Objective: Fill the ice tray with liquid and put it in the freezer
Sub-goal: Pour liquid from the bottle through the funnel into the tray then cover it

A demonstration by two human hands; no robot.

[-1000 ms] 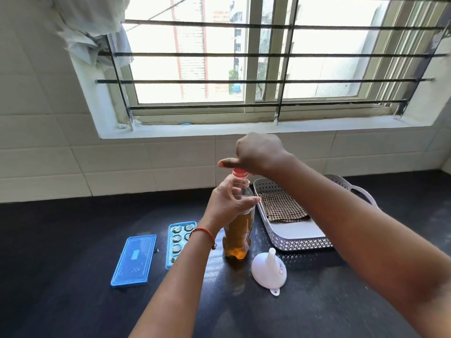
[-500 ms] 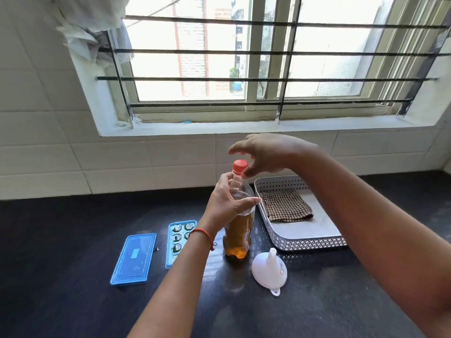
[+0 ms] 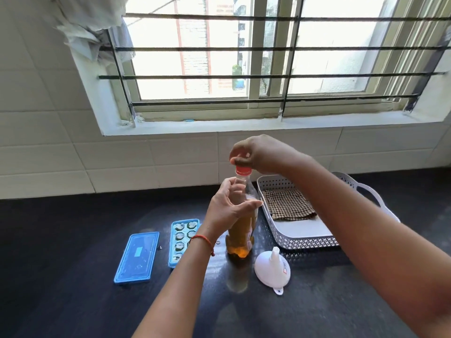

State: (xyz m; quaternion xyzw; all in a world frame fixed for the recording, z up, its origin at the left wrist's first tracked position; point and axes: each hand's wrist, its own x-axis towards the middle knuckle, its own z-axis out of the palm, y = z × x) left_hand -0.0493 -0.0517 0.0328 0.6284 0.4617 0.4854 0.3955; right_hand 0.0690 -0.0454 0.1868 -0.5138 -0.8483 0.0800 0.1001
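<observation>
A clear plastic bottle (image 3: 241, 237) with amber liquid in its lower half stands upright on the black counter (image 3: 73, 240). My left hand (image 3: 228, 207) grips its upper body. Fingertips of my right hand (image 3: 256, 153) pinch the red cap (image 3: 243, 170) from above. Left of the bottle lies a blue ice tray (image 3: 181, 237) with its cells holding liquid, partly hidden by my left wrist. Its blue lid (image 3: 137, 257) lies flat further left. A white funnel (image 3: 272, 267) rests mouth-down to the right of the bottle.
A white perforated basket (image 3: 302, 239) with a checked brown cloth (image 3: 288, 203) stands right of the bottle, close to the tiled wall. A barred window with a deep sill runs above the counter.
My right hand has opened, come back down and now pinches the red cap again. The left hand keeps its hold on the bottle, which stays in place.
</observation>
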